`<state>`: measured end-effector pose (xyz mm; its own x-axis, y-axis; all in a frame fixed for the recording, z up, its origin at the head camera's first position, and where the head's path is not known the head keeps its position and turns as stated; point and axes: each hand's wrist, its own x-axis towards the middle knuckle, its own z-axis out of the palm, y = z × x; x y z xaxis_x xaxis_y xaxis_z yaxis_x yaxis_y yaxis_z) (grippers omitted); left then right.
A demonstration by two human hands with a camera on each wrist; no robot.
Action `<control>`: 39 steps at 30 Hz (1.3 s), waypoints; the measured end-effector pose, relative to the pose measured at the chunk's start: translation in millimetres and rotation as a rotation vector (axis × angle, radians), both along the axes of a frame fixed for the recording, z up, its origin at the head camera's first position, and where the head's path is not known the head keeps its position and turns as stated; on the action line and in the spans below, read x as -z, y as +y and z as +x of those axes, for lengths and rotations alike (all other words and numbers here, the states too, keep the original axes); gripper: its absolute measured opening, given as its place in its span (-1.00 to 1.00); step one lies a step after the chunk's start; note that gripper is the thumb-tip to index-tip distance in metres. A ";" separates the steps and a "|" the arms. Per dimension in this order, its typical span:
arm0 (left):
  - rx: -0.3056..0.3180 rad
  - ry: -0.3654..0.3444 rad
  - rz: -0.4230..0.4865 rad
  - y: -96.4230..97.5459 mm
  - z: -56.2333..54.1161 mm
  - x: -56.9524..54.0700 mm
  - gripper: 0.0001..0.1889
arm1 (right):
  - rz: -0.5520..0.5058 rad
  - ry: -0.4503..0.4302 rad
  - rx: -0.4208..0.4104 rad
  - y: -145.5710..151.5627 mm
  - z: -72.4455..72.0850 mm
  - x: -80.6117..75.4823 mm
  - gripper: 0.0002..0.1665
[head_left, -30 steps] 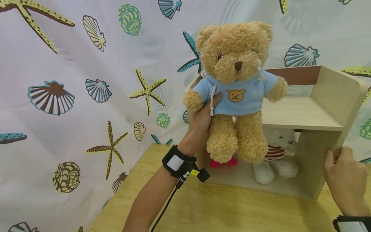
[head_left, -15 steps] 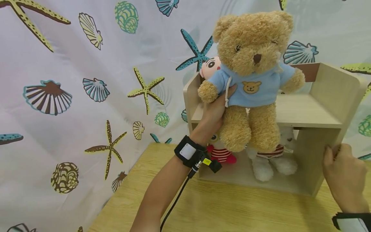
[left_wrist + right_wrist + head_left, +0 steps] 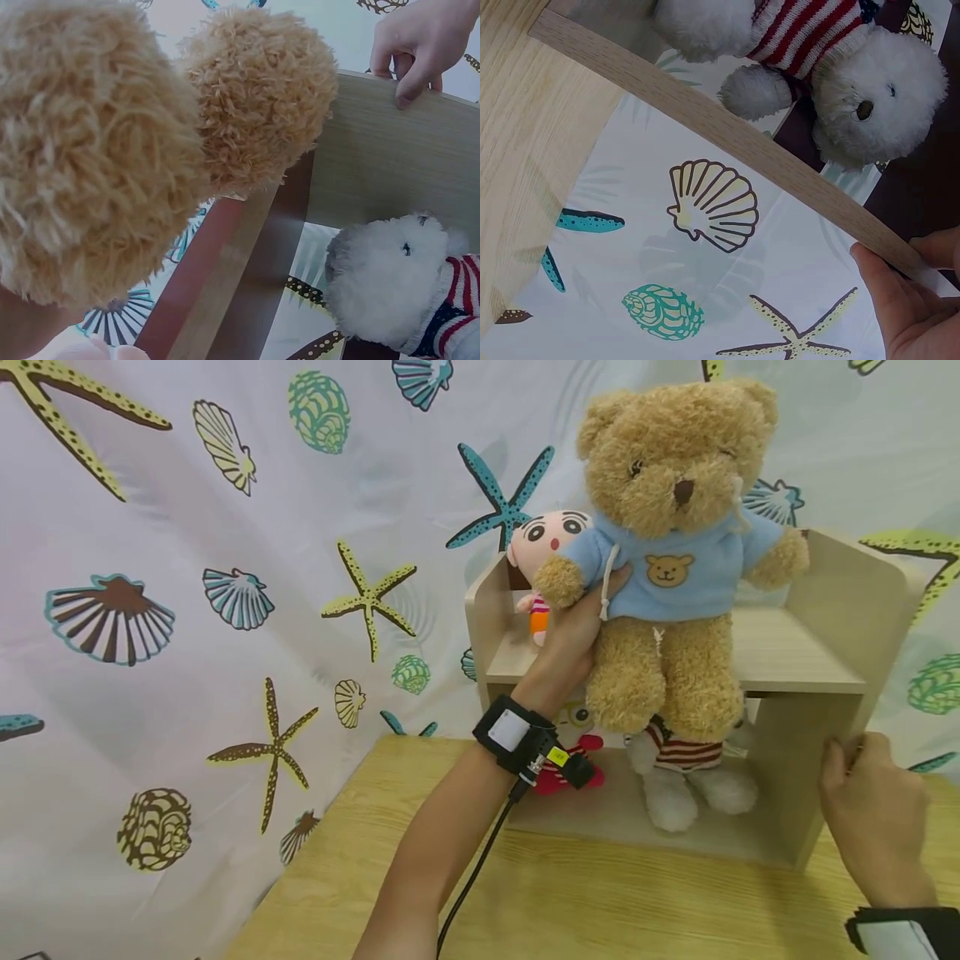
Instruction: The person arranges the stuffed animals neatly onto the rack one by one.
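Observation:
My left hand grips the side of a tan teddy bear in a light blue hoodie. The bear is held upright in front of a small wooden shelf; two of its furry limbs fill much of the left wrist view. Behind the bear my fingers are partly hidden. At the other end, my right hand pinches the front edge of the shelf's right side panel, thumb on the inner face.
On the upper board sits a big-eyed doll, partly covered by the bear. The lower compartment holds a white plush in a striped top and a red plush toy. The wooden table and patterned curtain surround the shelf.
My left hand has carried the teddy bear rightward and slightly up, exposing the doll and the shelf's left side. My right hand keeps its hold on the side panel.

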<state>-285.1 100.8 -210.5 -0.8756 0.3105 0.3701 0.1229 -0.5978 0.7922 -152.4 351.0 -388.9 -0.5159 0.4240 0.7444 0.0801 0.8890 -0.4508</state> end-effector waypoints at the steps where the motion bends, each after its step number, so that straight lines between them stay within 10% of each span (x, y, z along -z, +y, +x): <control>1: 0.004 -0.004 0.001 2.1 -1.1 0.3 -0.84 | 0.004 0.006 -0.002 0.0 -0.1 0.7 -0.69; 39: 0.051 -0.055 -0.112 70.5 -32.5 -15.0 -0.70 | 0.048 0.090 -0.014 -1.7 5.0 10.5 -0.70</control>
<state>-317.6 171.2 -195.5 -0.8756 0.3922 0.2821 0.0486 -0.5095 0.8591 -147.3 349.3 -399.5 -0.4519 0.3800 0.8071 0.0290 0.9105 -0.4124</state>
